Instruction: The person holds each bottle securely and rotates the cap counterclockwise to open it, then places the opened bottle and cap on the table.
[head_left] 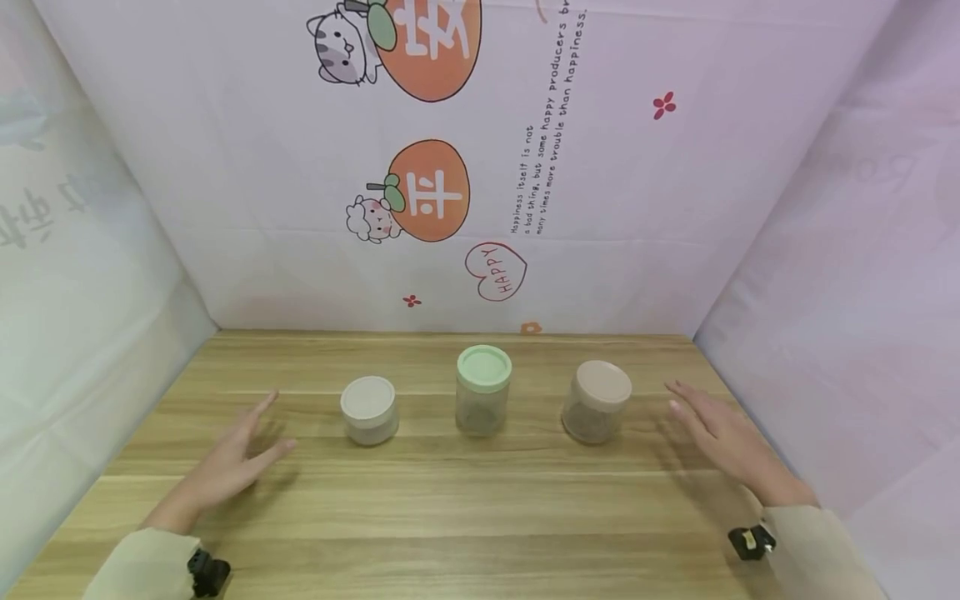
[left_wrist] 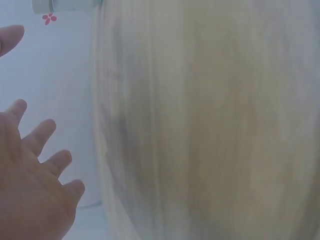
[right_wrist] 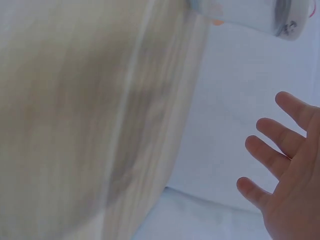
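Three lidded jars stand upright in a row on the wooden table. A short jar with a white lid (head_left: 369,410) is on the left, a taller clear jar with a mint-green lid (head_left: 483,390) in the middle, and a clear jar with a pale beige lid (head_left: 597,402) on the right. To the left of the short jar, my left hand (head_left: 225,465) hovers with fingers spread, holding nothing. On the other side, my right hand (head_left: 723,437) is held over the table, apart from the beige-lidded jar, its fingers extended and its grasp empty. Both wrist views show separated fingers.
Beneath the jars is a wood-grain table (head_left: 480,525). A white printed cloth (head_left: 600,250) with cartoon fruit and lettering hangs behind it, and pale cloth walls (head_left: 847,333) enclose both sides. Each wrist carries a small black camera mount (head_left: 208,572).
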